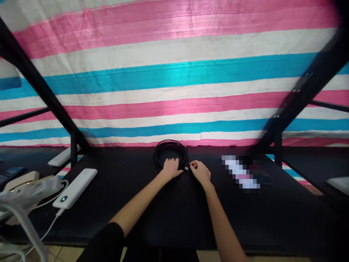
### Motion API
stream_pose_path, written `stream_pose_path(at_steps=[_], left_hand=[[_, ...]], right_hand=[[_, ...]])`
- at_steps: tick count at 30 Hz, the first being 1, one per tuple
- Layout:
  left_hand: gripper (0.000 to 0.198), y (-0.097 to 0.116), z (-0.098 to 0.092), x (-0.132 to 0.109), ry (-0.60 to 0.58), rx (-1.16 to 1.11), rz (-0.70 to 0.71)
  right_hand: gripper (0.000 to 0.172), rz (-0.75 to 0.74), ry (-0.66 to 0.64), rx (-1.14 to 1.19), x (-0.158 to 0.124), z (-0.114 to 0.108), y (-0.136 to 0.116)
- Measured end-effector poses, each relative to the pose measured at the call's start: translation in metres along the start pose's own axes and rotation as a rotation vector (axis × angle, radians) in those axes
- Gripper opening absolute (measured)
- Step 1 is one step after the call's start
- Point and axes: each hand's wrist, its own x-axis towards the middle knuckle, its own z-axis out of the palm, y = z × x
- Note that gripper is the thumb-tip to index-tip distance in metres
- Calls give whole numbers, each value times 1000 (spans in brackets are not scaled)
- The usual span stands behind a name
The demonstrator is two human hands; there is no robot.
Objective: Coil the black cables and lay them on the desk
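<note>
A coil of black cable (156, 154) lies at the back middle of the black table. My left hand (171, 168) is over the coil's near side, fingers curled across it and thumb pointing right; the part beneath the palm is hidden. At the coil's right edge is the cable's dark plug (187, 165), with a small pale tip. My right hand (201, 172) comes in from the right, its thumb and forefinger pinched together against the plug. Its other fingers are bent inward.
On the left lie a white power bank (76, 187) with a white lead and a white power strip (35, 191). A blurred-out flat item (240, 173) lies to the right. Black slanted frame bars (40, 80) flank the table (136, 218), with a striped sheet (174, 80) behind.
</note>
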Motion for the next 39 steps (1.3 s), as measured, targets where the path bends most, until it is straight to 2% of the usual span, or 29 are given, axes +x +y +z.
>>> stream_pose_path(at_steps=[4, 8, 12, 18, 22, 25, 30, 34, 39], left_hand=[[29, -17, 4, -28, 5, 36, -42], [29, -45, 1, -66, 15, 65, -95], [36, -92, -10, -99, 4, 77, -196], [32, -172, -26, -132, 40, 84, -404], [33, -209, -32, -147, 110, 49, -478], [34, -221, -34, -156, 172, -16, -459], [36, -213, -30, -161, 288, -139, -389], [32, -213, -25, -157, 357, -162, -431], [29, -232, -31, -146, 354, -214, -512]], right_hand=[[17, -8, -15, -2, 1, 0, 2], [18, -2, -28, -1, 3, 0, 2], [17, 4, -28, -4, 5, 1, 2], [17, -2, -25, -6, 6, 3, 4], [17, -19, -21, -12, 6, 4, 6], [17, -43, -19, -14, 5, 4, 8], [18, -47, -17, -24, 3, 4, 7], [19, -48, -25, -33, 2, 3, 5], [19, -50, -13, -40, -1, 4, 4]])
